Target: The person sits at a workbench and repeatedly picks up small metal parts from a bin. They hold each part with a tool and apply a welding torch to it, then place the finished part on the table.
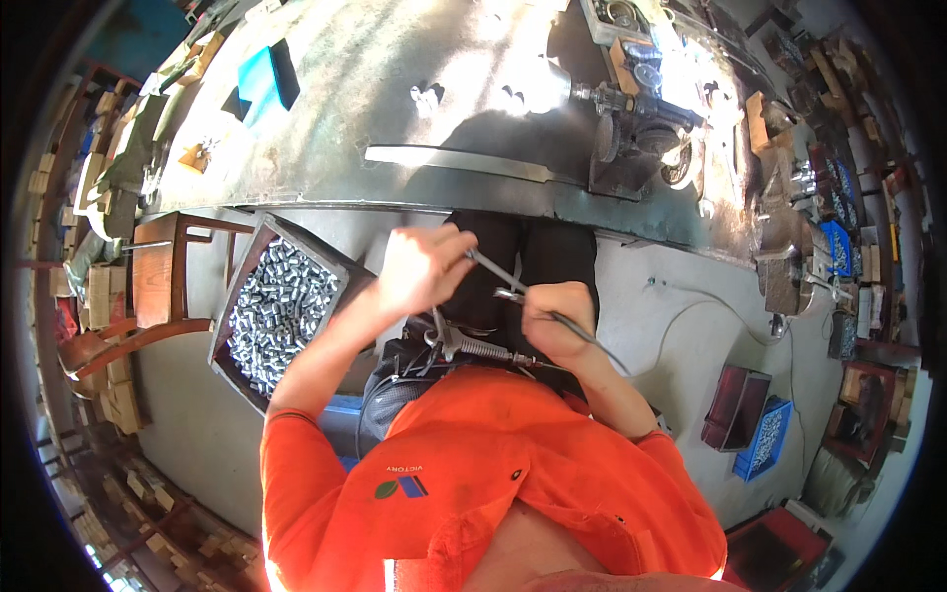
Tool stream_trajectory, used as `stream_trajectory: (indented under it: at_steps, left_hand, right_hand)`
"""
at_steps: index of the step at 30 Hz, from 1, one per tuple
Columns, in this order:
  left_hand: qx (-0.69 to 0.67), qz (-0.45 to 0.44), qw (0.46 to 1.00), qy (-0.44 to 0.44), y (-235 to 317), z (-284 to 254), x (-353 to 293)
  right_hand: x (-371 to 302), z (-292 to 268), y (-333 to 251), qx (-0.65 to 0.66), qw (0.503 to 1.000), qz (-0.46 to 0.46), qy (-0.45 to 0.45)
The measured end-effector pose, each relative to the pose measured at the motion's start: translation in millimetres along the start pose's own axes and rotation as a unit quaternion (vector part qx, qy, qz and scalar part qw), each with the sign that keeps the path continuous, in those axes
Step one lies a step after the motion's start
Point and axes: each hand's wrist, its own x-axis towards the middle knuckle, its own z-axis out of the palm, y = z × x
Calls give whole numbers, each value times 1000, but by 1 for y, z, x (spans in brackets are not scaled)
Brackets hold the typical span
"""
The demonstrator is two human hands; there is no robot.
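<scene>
— Two hands meet at the middle of the frame, just below the workbench edge. What are they on?

— The left hand (422,268) is curled shut round the upper end of a thin metal rod (493,271); the right hand (557,321) is closed in a fist round a dark-handled tool (582,333), whose tip touches the rod between the two hands.

— How does the rod look?

— Slender, grey, bare steel, slanting from upper left down to the right. Whether it is one piece or two crossed pieces I cannot tell.

— And how would it handle?

— Light and stiff, I judge, but smooth enough to slip or turn in the fingers. Best pinched near the end, as the left hand does, with the working point kept free.

— Anything below the hands?

— A coil spring on a metal fitting (473,345) lies across the lap, just under the right hand.

— Round about?

— A tray of small shiny metal sleeves (276,301) sits at centre left, near the left forearm. The steel workbench (395,99) fills the top, with a long flat bar (464,161) lying on it.
</scene>
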Motion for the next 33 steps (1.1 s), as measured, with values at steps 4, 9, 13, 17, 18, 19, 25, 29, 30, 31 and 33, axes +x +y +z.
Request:
stream_trajectory:
  at_steps: [4, 9, 13, 17, 18, 19, 25, 29, 30, 31, 33]
  left_hand:
    - [60, -42, 996, 59, -52, 17, 35]
    - [192, -26, 977, 92, -113, 37, 91]
    - [238, -122, 964, 15, -117, 40, 110]
    - [165, -112, 979, 51, -111, 20, 86]
    - [154, -129, 978, 55, -104, 8, 71]
    - [151, -137, 977, 67, -94, -2, 59]
    - [172, -353, 912, 118, -109, -81, -99]
    - [217, -486, 838, 120, -172, -115, -212]
    - [239, -513, 819, 96, -182, -117, -229]
    - [260, -538, 798, 73, -189, -117, -241]
    - [283, -581, 763, -7, -200, -108, -247]
  right_hand:
    - [-9, -23, -4, -16, 998, 3, 59]
    - [-14, -17, -7, 30, 997, 41, 53]
    - [-16, -12, -11, 63, 995, 65, 51]
    - [-19, -12, -3, 54, 993, 74, 70]
    - [-19, -11, -2, 66, 993, 59, 77]
    - [-19, -13, 1, 69, 993, 58, 80]
    - [-22, -11, 4, 95, 991, 63, 70]
    - [-20, -5, 2, 93, 994, 51, 35]
    - [-20, -3, 1, 95, 994, 50, 30]
    - [-19, -2, 0, 97, 994, 48, 25]
    - [-19, -1, -2, 75, 996, 51, 3]
